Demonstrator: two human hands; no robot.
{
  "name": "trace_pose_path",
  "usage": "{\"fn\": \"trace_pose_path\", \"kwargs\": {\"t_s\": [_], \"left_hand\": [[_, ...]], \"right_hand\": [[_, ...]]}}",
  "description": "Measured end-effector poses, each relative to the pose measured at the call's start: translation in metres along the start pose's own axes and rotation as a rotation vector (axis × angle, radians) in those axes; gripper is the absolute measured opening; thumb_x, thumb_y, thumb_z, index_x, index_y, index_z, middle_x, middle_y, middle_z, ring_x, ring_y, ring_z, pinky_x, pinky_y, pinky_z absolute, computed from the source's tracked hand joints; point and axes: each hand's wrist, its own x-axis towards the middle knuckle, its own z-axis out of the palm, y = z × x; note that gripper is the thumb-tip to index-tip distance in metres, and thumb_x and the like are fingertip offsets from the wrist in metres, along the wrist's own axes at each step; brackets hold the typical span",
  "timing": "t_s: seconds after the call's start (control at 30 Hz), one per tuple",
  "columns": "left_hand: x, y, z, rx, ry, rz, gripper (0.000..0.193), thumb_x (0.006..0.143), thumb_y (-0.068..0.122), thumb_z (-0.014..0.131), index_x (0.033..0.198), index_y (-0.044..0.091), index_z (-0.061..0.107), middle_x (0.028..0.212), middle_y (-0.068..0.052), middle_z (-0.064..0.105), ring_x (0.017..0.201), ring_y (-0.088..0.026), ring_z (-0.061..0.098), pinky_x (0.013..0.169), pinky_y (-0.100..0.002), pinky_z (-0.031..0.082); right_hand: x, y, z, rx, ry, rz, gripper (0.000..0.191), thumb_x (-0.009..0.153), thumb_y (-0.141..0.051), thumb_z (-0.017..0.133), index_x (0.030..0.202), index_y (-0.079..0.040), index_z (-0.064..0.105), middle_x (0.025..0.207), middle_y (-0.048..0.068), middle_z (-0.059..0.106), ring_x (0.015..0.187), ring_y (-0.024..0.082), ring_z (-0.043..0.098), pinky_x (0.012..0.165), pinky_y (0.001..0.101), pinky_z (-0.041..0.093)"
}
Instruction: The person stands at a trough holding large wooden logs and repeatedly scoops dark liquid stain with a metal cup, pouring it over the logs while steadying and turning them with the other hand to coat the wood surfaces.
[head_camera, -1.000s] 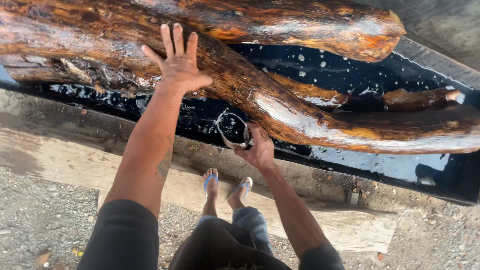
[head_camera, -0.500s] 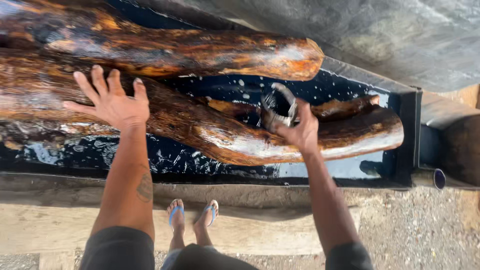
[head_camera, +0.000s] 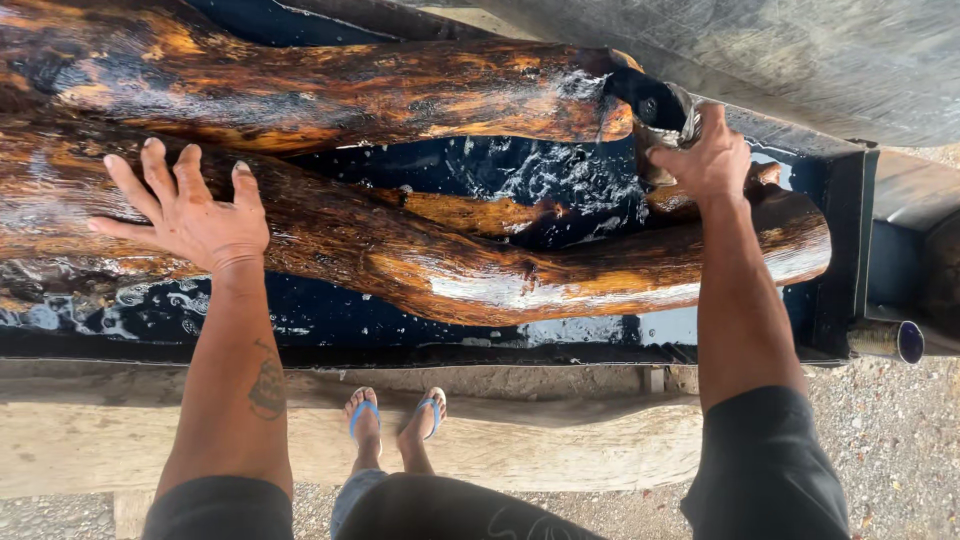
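Two wet, dark orange-brown logs lie in a black trough of dark liquid. My left hand (head_camera: 190, 215) rests flat, fingers spread, on the nearer log (head_camera: 420, 255). My right hand (head_camera: 708, 155) is closed around a small metal tool with a dark head (head_camera: 655, 105), held at the end of the farther log (head_camera: 350, 90). The tool's shape is partly hidden by my fingers.
The trough's black rim (head_camera: 500, 352) runs in front of me, with a metal pipe end (head_camera: 885, 340) at the right. A grey sheet (head_camera: 800, 60) lies beyond. I stand in blue sandals (head_camera: 395, 415) on gravel behind a pale wooden beam (head_camera: 560, 445).
My right hand has carried the tool from the nearer log's underside up and right to the farther log's end. My left hand has shifted along the nearer log.
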Motion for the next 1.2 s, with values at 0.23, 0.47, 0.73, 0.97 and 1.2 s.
{"fn": "trace_pose_path", "kwargs": {"t_s": [0.23, 0.47, 0.73, 0.97, 1.2], "left_hand": [[0.001, 0.003, -0.006, -0.056, -0.040, -0.017, 0.051, 0.109, 0.068, 0.053, 0.124, 0.022, 0.069, 0.157, 0.000, 0.053, 0.155, -0.030, 0.020, 0.118, -0.072, -0.012], [0.000, -0.014, 0.009, -0.131, -0.023, 0.022, 0.057, 0.107, 0.070, 0.051, 0.138, 0.025, 0.067, 0.165, 0.001, 0.047, 0.157, -0.027, 0.017, 0.123, -0.072, -0.010], [0.005, 0.013, -0.017, 0.043, -0.107, -0.059, 0.054, 0.105, 0.073, 0.047, 0.127, 0.028, 0.068, 0.158, 0.001, 0.050, 0.150, -0.033, 0.017, 0.111, -0.077, -0.010], [0.009, 0.025, -0.029, 0.033, -0.152, -0.101, 0.058, 0.102, 0.073, 0.043, 0.122, 0.024, 0.066, 0.154, -0.001, 0.051, 0.149, -0.036, 0.017, 0.108, -0.079, -0.011], [-0.001, -0.005, 0.002, 0.017, -0.006, 0.034, 0.057, 0.111, 0.070, 0.044, 0.135, 0.025, 0.070, 0.163, -0.002, 0.050, 0.156, -0.032, 0.019, 0.118, -0.072, -0.011]], "right_hand": [[0.004, 0.010, -0.021, -0.032, -0.028, 0.043, 0.090, 0.075, -0.046, 0.088, 0.144, -0.005, 0.048, 0.114, 0.028, 0.068, 0.105, 0.045, 0.066, 0.093, 0.0521, 0.052], [0.015, 0.031, -0.025, -0.090, -0.087, 0.132, 0.092, 0.075, -0.048, 0.088, 0.145, -0.003, 0.048, 0.110, 0.028, 0.067, 0.103, 0.042, 0.066, 0.085, 0.0524, 0.054], [0.018, 0.058, -0.029, -0.154, -0.087, 0.165, 0.094, 0.075, -0.054, 0.090, 0.138, 0.003, 0.051, 0.104, 0.028, 0.068, 0.096, 0.041, 0.068, 0.080, 0.0517, 0.056], [0.019, 0.066, -0.039, -0.199, -0.119, 0.204, 0.094, 0.074, -0.059, 0.090, 0.135, 0.003, 0.054, 0.105, 0.030, 0.067, 0.098, 0.043, 0.068, 0.082, 0.0529, 0.055], [0.024, 0.051, -0.052, -0.223, -0.084, 0.125, 0.096, 0.073, -0.054, 0.092, 0.140, 0.001, 0.052, 0.109, 0.034, 0.066, 0.104, 0.049, 0.064, 0.088, 0.0567, 0.052]]}}
